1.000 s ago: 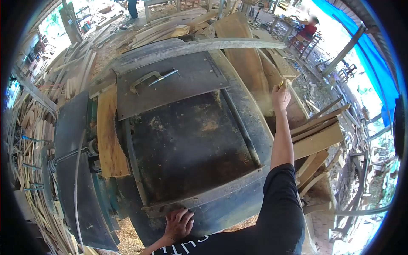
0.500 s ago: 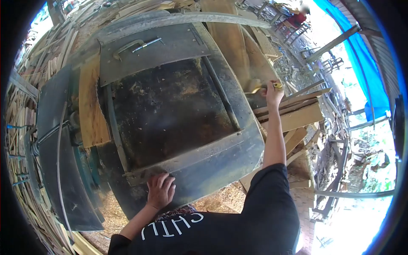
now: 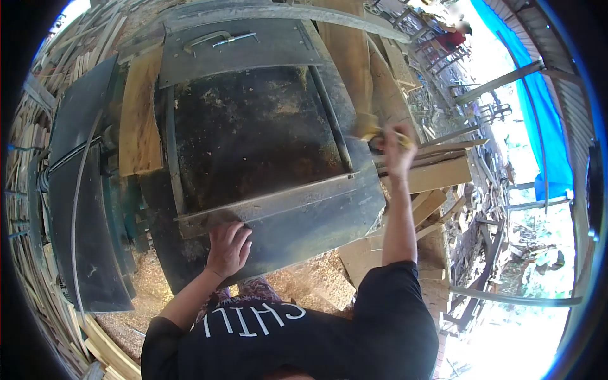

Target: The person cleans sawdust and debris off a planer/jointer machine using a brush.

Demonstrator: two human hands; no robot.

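A large dark work surface (image 3: 297,218) with a stained black recessed panel (image 3: 253,133) lies before me. My left hand (image 3: 228,246) rests at its near edge, fingers apart, touching the strip (image 3: 272,202) along the panel's near side. Out to the right, my right hand (image 3: 399,149) is wrapped round a yellow tool, perhaps a brush (image 3: 369,131), blurred by motion. The tool's wide end is over the surface's right edge, beside the boards. A metal C-clamp (image 3: 221,39) lies on the far plate.
A wooden board (image 3: 140,114) lies at the left of the surface, beside dark machine plates (image 3: 82,240). Stacked planks (image 3: 437,174) stand to the right. Sawdust (image 3: 316,282) covers the ground near me. A person in red (image 3: 451,39) is far off at the upper right.
My right hand and the yellow tool have moved slightly left and nearer to me, and the tool has turned. My left hand stays by the strip. The whole view has shifted.
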